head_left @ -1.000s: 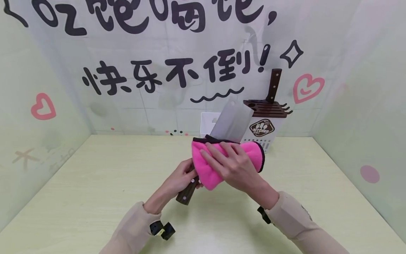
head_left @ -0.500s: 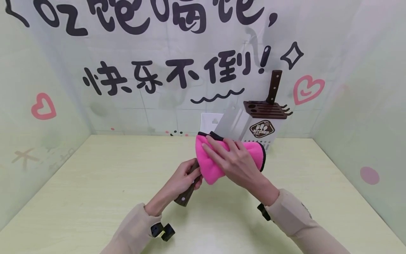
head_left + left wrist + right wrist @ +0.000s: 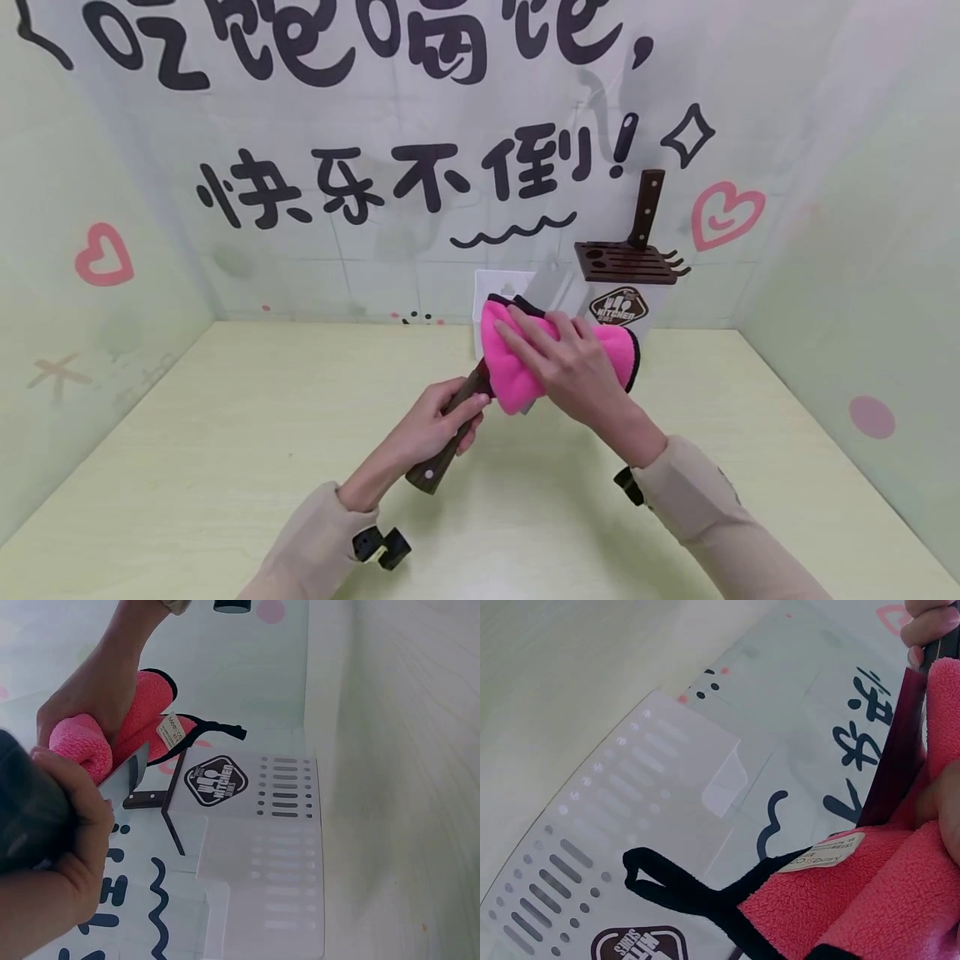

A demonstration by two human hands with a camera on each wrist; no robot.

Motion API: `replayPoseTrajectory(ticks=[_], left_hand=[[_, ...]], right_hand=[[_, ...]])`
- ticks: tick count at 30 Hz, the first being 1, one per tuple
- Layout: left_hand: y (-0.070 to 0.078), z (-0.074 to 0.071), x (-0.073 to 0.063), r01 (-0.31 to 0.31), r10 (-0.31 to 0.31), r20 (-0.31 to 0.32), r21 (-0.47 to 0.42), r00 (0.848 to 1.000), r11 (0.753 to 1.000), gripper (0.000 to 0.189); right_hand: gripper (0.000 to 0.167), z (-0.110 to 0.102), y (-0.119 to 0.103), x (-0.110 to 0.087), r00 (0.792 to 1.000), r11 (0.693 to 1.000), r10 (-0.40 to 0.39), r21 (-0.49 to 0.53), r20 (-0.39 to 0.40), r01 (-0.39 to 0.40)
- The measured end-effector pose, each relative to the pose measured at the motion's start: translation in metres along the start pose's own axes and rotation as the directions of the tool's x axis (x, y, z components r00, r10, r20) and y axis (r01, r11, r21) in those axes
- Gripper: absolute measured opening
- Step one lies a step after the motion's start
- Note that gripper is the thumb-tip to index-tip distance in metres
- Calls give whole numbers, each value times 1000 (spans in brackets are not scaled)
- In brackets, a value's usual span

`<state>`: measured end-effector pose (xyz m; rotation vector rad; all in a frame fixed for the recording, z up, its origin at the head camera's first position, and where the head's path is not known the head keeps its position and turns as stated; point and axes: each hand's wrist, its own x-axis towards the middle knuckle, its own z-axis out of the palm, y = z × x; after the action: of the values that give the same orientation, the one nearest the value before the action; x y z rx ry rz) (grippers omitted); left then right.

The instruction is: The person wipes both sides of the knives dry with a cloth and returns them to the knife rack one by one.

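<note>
My left hand (image 3: 442, 421) grips the dark wooden handle (image 3: 429, 473) of a cleaver, held over the table with its wide grey blade (image 3: 553, 282) pointing away. A pink fleece cloth (image 3: 504, 367) with black edging lies folded over the blade. My right hand (image 3: 577, 375) holds this cloth against the blade, fingers laid along its top. The thumb shows on the cloth's other side in the right wrist view. There, part of the blade (image 3: 900, 750) reflects the pink, and a black loop (image 3: 667, 881) hangs from the cloth (image 3: 855, 900).
Behind the cloth stands a white slotted knife holder (image 3: 618, 310) with a brown slotted top. One dark-handled knife (image 3: 648, 204) stands in it. Hooks stick out at its right side. Printed walls enclose the pale wooden table (image 3: 225, 433) at the back and sides.
My right hand and the cloth have slid up and right along the blade, baring more near the handle. Less of the blade's far end shows, and it sits lower. My left hand keeps its grip.
</note>
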<state>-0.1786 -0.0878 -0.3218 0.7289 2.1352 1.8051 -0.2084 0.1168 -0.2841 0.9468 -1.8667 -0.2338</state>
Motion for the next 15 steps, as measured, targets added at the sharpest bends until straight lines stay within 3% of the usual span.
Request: replayPoseTrajectory(ticks=[8,15], left_hand=[[0,0,-1,-34,34,23,34,999,999,25],[-1,-1,0,-39,37,29,67,999,997,25]], right_hand=[[58,6,12,-4,998,998,64,21,11,-64],[52,12,19,-7,991,992,119,57,-53,-116]])
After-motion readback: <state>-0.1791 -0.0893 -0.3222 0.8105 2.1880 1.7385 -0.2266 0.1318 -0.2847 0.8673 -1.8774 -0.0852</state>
